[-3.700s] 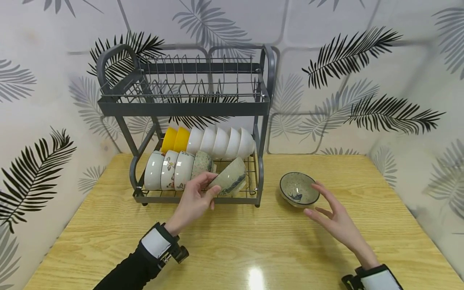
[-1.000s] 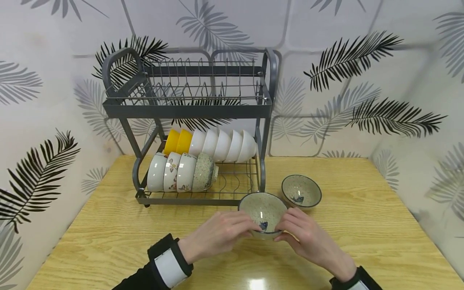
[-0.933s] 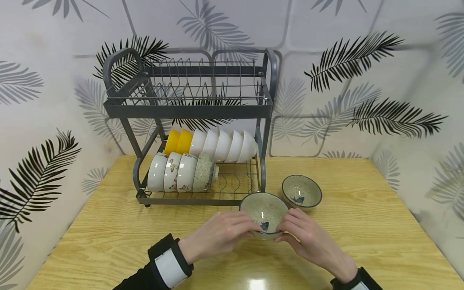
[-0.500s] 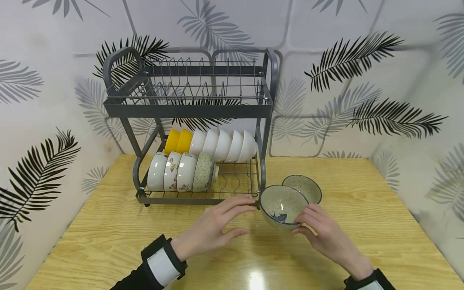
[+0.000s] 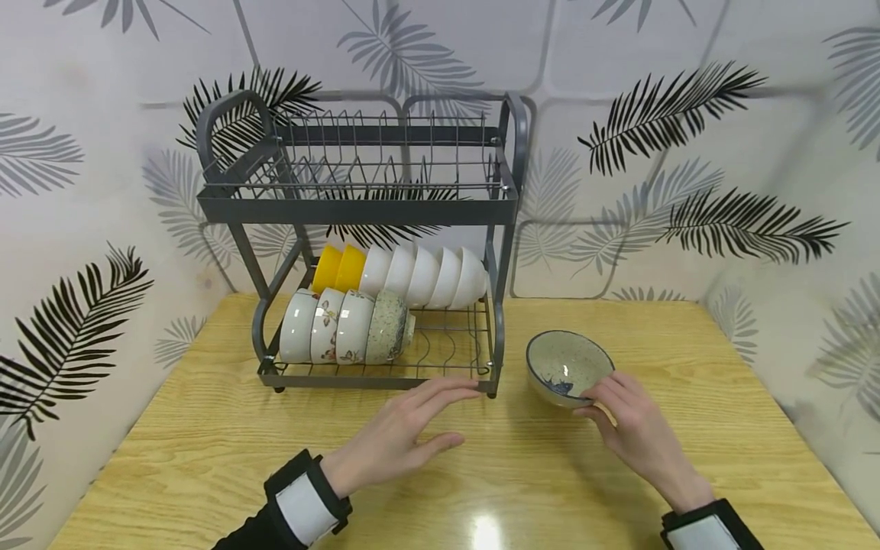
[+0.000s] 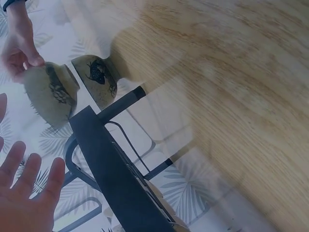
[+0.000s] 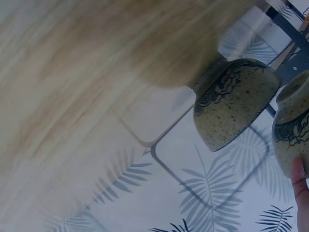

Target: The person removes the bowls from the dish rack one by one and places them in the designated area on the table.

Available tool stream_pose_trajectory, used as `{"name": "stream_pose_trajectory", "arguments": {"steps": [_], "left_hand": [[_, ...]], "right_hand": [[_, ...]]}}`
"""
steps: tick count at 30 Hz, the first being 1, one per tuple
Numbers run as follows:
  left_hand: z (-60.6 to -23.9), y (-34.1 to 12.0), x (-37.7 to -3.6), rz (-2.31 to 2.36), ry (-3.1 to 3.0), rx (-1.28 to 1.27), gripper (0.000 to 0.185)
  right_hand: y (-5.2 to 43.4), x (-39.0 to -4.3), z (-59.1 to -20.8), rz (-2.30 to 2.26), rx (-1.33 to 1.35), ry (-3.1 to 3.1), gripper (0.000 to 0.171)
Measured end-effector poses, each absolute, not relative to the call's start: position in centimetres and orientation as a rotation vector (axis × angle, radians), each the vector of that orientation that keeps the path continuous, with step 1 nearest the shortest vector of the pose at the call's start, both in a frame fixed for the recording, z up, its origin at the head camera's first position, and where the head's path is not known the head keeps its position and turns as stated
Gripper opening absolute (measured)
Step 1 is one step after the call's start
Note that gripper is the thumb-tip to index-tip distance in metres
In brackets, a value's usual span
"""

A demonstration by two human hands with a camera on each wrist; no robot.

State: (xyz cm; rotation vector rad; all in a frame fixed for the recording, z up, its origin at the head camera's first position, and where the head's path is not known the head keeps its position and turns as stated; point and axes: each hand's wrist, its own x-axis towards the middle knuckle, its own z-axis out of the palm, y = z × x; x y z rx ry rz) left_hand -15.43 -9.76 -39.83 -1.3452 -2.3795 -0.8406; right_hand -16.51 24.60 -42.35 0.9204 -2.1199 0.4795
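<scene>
My right hand (image 5: 639, 428) pinches the near right rim of a speckled greenish-grey bowl (image 5: 567, 355) with a dark rim and a blue motif inside. In the head view it overlaps the place of a second, matching bowl, which is hidden there. The right wrist view shows that second bowl (image 7: 236, 101) beside the held bowl (image 7: 293, 128), with a thumb on the latter's wall. Both bowls also appear in the left wrist view. My left hand (image 5: 399, 435), holding nothing, is over the table before the rack's front bar, fingers extended and thumb apart.
A two-tier dark grey dish rack (image 5: 357, 210) stands left of the bowls. Its lower tier carries yellow bowls (image 5: 340, 267), several white bowls (image 5: 426, 276) and a front row of patterned bowls (image 5: 344, 327). The wooden table (image 5: 481, 473) meets a leaf-patterned wall behind.
Both hands held the bowl near the rack's front; the left hand has let go and drawn back left. My right hand has carried the bowl right and back, over the other bowl's place.
</scene>
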Motion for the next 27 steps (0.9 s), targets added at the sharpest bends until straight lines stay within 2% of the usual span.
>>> {"name": "stream_pose_trajectory", "arguments": {"steps": [1, 5, 10, 21, 27], "left_hand": [[-39.9, -9.8, -15.4, -0.837, -2.391, -1.343, 0.056], [-40.1, -9.9, -15.4, -0.817, -2.416, -1.340, 0.058], [-40.3, -9.9, -15.3, -0.824, -2.419, -1.340, 0.059], [-40.6, -9.9, -15.2, -0.860, -2.451, -1.323, 0.057], [-40.8, -10.0, -15.3, -0.875, -2.445, -1.297, 0.059]], "right_hand": [[24.6, -16.7, -42.4, 0.471, 0.898, -2.126, 0.042], [24.7, -17.2, -42.7, 0.433, 0.802, -2.181, 0.018], [24.6, -17.7, -43.2, 0.418, 0.707, -2.246, 0.027], [24.7, -18.6, -43.8, 0.407, 0.659, -2.339, 0.014], [24.7, -18.6, -43.8, 0.364, 0.643, -2.428, 0.012]]}}
